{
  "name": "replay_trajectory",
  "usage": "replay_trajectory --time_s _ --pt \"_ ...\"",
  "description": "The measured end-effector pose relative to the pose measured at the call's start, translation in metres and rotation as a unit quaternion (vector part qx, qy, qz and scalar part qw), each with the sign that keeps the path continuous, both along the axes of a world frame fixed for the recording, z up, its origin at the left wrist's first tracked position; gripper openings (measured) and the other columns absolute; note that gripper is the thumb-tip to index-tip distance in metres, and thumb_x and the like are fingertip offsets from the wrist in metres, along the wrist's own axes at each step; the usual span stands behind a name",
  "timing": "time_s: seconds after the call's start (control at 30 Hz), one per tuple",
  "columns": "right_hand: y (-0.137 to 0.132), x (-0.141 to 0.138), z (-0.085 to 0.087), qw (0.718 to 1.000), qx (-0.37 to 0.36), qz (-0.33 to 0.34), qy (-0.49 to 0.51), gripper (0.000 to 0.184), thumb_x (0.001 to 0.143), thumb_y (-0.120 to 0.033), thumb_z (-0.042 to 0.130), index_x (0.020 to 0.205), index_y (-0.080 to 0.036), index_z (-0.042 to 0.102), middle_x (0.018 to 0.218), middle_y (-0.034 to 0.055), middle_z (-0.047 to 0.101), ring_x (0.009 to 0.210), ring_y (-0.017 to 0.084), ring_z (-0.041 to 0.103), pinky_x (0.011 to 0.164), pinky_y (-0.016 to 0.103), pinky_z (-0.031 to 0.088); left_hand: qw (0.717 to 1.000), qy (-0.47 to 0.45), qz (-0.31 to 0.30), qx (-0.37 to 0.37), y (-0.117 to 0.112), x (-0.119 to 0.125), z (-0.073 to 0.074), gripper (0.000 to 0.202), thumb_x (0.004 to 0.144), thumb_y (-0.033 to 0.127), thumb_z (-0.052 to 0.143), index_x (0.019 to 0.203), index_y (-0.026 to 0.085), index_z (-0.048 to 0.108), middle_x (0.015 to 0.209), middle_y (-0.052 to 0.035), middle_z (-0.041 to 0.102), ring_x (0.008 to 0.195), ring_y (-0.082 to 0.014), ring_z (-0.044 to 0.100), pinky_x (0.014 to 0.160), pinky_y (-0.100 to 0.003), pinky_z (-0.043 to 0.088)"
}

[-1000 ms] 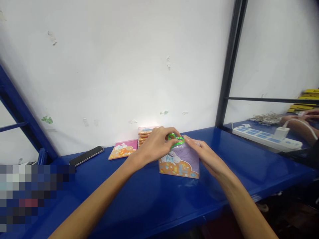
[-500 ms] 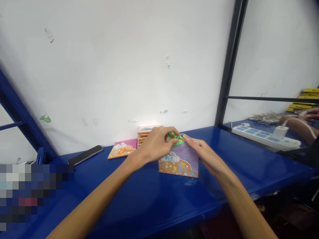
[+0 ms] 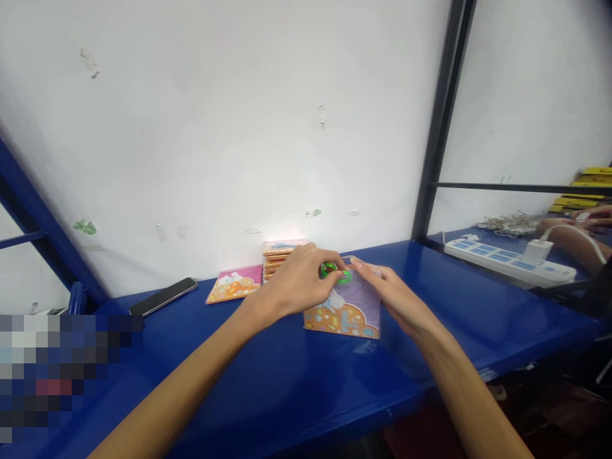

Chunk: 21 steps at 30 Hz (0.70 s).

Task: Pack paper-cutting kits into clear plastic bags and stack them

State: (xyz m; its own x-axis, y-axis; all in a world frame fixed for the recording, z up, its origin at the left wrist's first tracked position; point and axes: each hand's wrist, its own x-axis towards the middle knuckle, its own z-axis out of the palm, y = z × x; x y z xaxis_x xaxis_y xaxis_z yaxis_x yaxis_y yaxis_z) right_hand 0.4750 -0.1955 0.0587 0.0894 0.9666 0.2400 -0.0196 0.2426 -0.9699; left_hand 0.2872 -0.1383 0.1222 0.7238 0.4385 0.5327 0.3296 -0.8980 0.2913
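A flat, square packet (image 3: 349,317) stands almost upright on the blue table, printed purple and orange with a white rabbit. Bright green see-through loops (image 3: 344,276) show at its upper edge; what they belong to is not clear. My left hand (image 3: 306,277) pinches them between thumb and fingers, covering the packet's upper left. My right hand (image 3: 389,287) is closed along the packet's upper right edge, thumb on top, with the other fingers partly behind it.
Left of my hands lie a pink and orange packet (image 3: 232,280) and a stack of packets (image 3: 277,248) against the wall. A black phone (image 3: 165,297) lies farther left. A white power strip (image 3: 507,260) and another person's hand (image 3: 600,217) are at the right, beyond a dark post (image 3: 440,121).
The green loops have shifted slightly and my left thumb sits a little differently on them. The packet and my right hand stay nearly in place.
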Motion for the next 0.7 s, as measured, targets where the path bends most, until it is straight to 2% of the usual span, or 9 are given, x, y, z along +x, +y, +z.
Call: replay_trajectory --time_s 0.17,0.3,0.4,0.47,0.5,0.6,0.63,0.7 --pt "-0.003 -0.001 0.003 1.0 0.001 0.012 -0.014 0.045 0.093 -0.061 0.063 0.112 -0.025 0.082 0.103 0.006 0.08 0.1 0.026 0.071 0.091 0.036 0.051 1.0 0.017 0.005 0.01 -0.003 0.0 0.001 0.023 0.092 0.031 0.058 0.084 0.024 0.078 0.088 -0.0077 0.073 0.088 -0.0255 0.066 0.081 -0.043 0.051" --pt "-0.004 -0.001 0.003 1.0 0.003 0.014 -0.006 0.043 0.093 -0.06 0.064 0.113 -0.026 0.081 0.106 0.0055 0.08 0.103 0.027 0.071 0.095 0.038 0.05 1.0 -0.017 -0.003 -0.026 -0.003 0.0 0.006 0.021 0.091 0.027 0.057 0.083 0.022 0.076 0.088 -0.0059 0.072 0.08 -0.0208 0.065 0.074 -0.037 0.051" --pt "-0.004 -0.001 0.003 1.0 -0.004 0.013 -0.006 0.044 0.093 -0.061 0.064 0.116 -0.027 0.081 0.105 0.0059 0.08 0.102 0.028 0.071 0.096 0.041 0.05 0.999 -0.048 0.011 -0.011 -0.002 -0.001 0.01 0.019 0.09 0.024 0.057 0.084 0.021 0.075 0.088 -0.0055 0.071 0.081 -0.0204 0.064 0.078 -0.037 0.051" --pt "-0.003 -0.001 0.003 1.0 -0.001 0.016 -0.009 0.045 0.093 -0.061 0.063 0.117 -0.026 0.08 0.107 0.0067 0.08 0.103 0.029 0.071 0.096 0.042 0.05 0.998 -0.045 0.029 0.011 0.001 -0.005 0.011 0.017 0.09 0.03 0.061 0.094 0.022 0.076 0.1 -0.0074 0.071 0.097 -0.0245 0.064 0.088 -0.041 0.05" --pt "-0.004 -0.001 0.003 1.0 0.001 0.016 -0.011 0.045 0.094 -0.061 0.063 0.117 -0.026 0.08 0.107 0.0069 0.08 0.103 0.029 0.07 0.096 0.042 0.049 0.999 -0.028 0.035 0.013 0.003 -0.008 0.011 0.023 0.089 0.036 0.065 0.104 0.023 0.075 0.109 -0.0088 0.07 0.106 -0.0273 0.063 0.092 -0.044 0.049" --pt "-0.005 0.002 0.003 0.999 0.018 0.006 -0.029 0.044 0.093 -0.059 0.065 0.116 -0.025 0.079 0.112 0.007 0.078 0.106 0.029 0.069 0.094 0.041 0.05 0.998 0.051 0.034 -0.035 0.014 -0.015 0.007 0.062 0.077 0.048 0.079 0.134 0.029 0.064 0.127 -0.0112 0.065 0.115 -0.0322 0.06 0.094 -0.047 0.049" --pt "-0.005 0.003 0.004 0.999 0.019 0.001 -0.04 0.043 0.091 -0.059 0.067 0.116 -0.025 0.078 0.112 0.007 0.078 0.105 0.029 0.069 0.091 0.04 0.052 0.995 0.071 0.025 -0.058 0.018 -0.017 0.006 0.065 0.075 0.048 0.08 0.135 0.03 0.063 0.125 -0.0107 0.067 0.112 -0.0314 0.062 0.092 -0.046 0.049" --pt "-0.007 0.007 0.006 0.998 0.008 -0.006 -0.066 0.044 0.086 -0.057 0.074 0.118 -0.026 0.076 0.109 0.0067 0.078 0.098 0.027 0.071 0.082 0.038 0.054 0.991 0.089 -0.003 -0.095 0.027 -0.019 0.003 0.047 0.077 0.042 0.078 0.12 0.026 0.071 0.111 -0.0079 0.072 0.1 -0.027 0.066 0.084 -0.039 0.05"
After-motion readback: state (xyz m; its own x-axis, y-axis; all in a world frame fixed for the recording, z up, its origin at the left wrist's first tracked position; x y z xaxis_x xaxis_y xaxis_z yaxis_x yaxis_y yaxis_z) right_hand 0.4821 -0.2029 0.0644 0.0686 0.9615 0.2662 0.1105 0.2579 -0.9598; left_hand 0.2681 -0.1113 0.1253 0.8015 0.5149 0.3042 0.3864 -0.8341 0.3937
